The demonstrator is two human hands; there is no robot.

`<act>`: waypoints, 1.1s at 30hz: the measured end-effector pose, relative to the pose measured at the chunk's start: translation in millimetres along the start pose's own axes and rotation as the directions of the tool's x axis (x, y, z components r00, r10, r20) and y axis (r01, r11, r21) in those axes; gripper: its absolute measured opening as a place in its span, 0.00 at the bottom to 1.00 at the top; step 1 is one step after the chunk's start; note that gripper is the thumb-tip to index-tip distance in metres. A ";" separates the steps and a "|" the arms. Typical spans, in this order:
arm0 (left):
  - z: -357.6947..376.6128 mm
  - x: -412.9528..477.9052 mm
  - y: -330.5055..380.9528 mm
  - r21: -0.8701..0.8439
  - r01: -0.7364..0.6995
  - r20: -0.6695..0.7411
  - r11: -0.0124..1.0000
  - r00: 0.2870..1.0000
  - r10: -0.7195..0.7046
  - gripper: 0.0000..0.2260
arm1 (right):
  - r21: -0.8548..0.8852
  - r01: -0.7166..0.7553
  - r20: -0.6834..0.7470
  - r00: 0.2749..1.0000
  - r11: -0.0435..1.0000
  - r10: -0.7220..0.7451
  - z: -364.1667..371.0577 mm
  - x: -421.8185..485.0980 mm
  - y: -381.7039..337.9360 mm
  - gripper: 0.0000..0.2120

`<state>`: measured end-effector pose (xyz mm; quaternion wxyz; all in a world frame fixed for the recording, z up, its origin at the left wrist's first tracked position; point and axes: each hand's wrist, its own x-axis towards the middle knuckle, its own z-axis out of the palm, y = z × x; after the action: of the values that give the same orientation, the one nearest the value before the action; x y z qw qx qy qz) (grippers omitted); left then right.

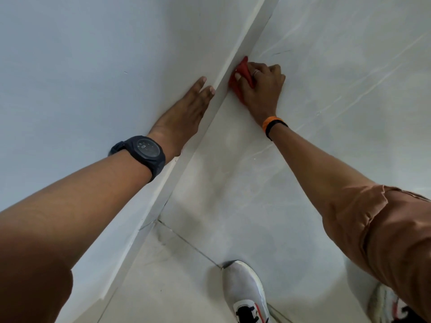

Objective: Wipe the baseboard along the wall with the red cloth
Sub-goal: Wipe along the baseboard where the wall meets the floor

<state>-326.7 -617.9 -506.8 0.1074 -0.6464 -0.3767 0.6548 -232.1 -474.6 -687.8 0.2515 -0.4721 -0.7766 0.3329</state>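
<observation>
Wall [70,54]: pale, plain, fills the left side from near to far.

Floor [326,89]: glossy light tiles with faint grey veining, filling the right side; a dark grout line crosses near the bottom.

Baseboard [186,169]: white strip running diagonally from the near left to the far upper right, where the wall meets the floor.

Left hand [184,113]: flat and open, palm against the wall, fingertips reaching the top edge of the baseboard; it holds nothing.

Right hand [261,87]: closed around the red cloth, pressing it to the face of the baseboard at floor level, just right of the left fingertips. A ring shows on one finger.

Shoes [245,292]: white with black and red marks, one at the near centre on the floor, a second partly visible at the near right edge.

Watch [147,151]: dark, round, on the left wrist.

Red cloth [240,76]: bunched, touching the baseboard, mostly under the right hand's fingers, one corner sticking out on the far side.

Wristbands [274,125]: one orange, one black, side by side on the right wrist.
</observation>
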 end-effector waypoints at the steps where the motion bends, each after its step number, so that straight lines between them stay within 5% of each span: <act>1: -0.6 -0.6 -0.6 -0.001 -0.002 0.004 1.000 1.000 0.002 0.55 | 0.015 -0.018 0.013 1.000 1.000 0.018 1.6 -9.2 -6.0 0.15; 8: -4.5 -1.2 -2.7 -0.002 -0.011 0.014 1.000 1.000 0.011 0.56 | -0.106 0.322 0.336 0.902 0.941 -0.271 15.7 -157.8 -40.2 0.28; 13: -5.0 -4.3 -1.7 -0.003 -0.013 0.018 1.000 1.000 0.013 0.55 | -0.260 0.471 0.368 0.855 0.843 -0.365 11.5 -120.8 -32.5 0.22; 18: -4.5 -4.3 -0.4 -0.025 -0.002 0.016 1.000 1.000 0.003 0.55 | -0.408 0.404 0.250 0.912 0.818 -0.326 -11.7 -19.9 4.2 0.25; 23: -4.2 -4.1 -1.8 -0.019 -0.002 0.012 1.000 1.000 0.002 0.56 | -0.353 0.132 0.213 0.975 0.926 -0.058 1.7 -48.5 -26.7 0.25; 29: -1.5 -0.5 -0.7 -0.009 -0.013 0.005 1.000 1.000 0.013 0.58 | -0.139 0.273 0.444 0.877 0.952 -0.186 19.7 -201.3 -68.7 0.19; 33: -3.1 -1.0 0.9 -0.011 -0.007 0.001 1.000 1.000 0.007 0.54 | -0.161 0.397 0.461 0.840 0.904 -0.287 24.1 -193.9 -62.4 0.22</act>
<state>-323.4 -618.0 -506.3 0.1013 -0.6480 -0.3782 0.6533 -201.4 -676.7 -671.2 0.0697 -0.2683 -0.9201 0.2767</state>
